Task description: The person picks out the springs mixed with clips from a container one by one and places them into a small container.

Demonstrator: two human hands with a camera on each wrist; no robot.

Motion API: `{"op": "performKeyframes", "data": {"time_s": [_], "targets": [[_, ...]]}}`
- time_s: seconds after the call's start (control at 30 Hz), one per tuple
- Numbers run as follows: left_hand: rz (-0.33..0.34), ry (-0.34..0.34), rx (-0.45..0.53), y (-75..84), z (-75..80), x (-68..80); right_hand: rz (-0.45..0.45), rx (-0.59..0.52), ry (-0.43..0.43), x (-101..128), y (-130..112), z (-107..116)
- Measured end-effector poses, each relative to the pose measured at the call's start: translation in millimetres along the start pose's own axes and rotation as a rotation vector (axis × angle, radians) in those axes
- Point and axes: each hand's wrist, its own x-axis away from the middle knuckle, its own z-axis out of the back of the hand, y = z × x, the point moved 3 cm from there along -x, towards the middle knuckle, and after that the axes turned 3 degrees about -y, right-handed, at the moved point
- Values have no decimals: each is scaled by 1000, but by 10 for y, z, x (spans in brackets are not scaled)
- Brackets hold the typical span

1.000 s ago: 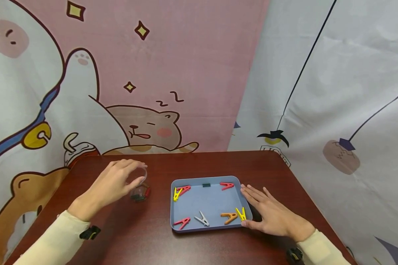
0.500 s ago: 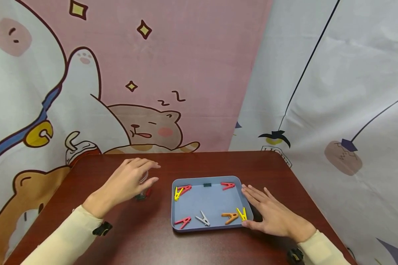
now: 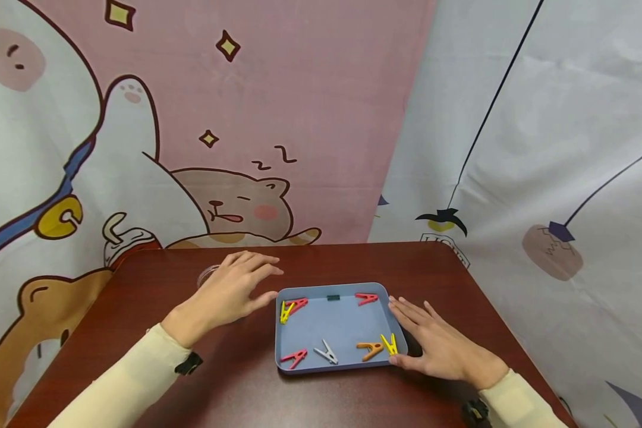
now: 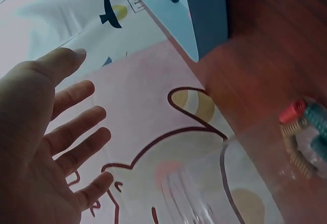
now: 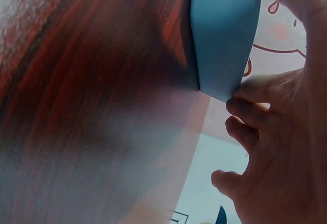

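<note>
My left hand (image 3: 228, 295) hovers just left of the blue-grey tray (image 3: 342, 327), fingers spread and holding nothing. My right hand (image 3: 444, 348) rests against the tray's right side, fingers extended, thumb at the front right corner. Inside the tray lie red clips (image 3: 294, 358), yellow clips (image 3: 389, 344), an orange clip (image 3: 371, 351), a pale grey clip (image 3: 326, 352) and a dark green coil spring (image 3: 333, 298). Behind the left hand, a clear container (image 3: 207, 274) is mostly hidden. The left wrist view shows a red spring (image 4: 293, 111) and tan and green ones at the container.
The dark reddish-brown table (image 3: 267, 401) surrounds the tray. Behind it hangs a cartoon-printed cloth (image 3: 321, 119), close to the table's back edge. A black device (image 3: 189, 363) sits at the left wrist.
My left hand has moved right, from over the clear container to near the tray's left edge, its fingers opening wider. The right hand and the tray stay in place.
</note>
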Motion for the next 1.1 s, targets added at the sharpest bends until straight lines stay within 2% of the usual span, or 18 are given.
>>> {"op": "performKeyframes", "data": {"time_s": [0.3,0.5,0.73,1.1], "targets": [[-63,-55,15,132,-145,-181,-7,-20,-5,-17,8,-10],[-106,-66,-14,181,-245,-298,-19,-20,-13,-5,6,1],[-145,-93,-2,248,-351,-440,-5,-12,-5,-2,2,6],[-200,-195,-19,330,-549,-651,-40,-20,-38,-24,46,-32]]}}
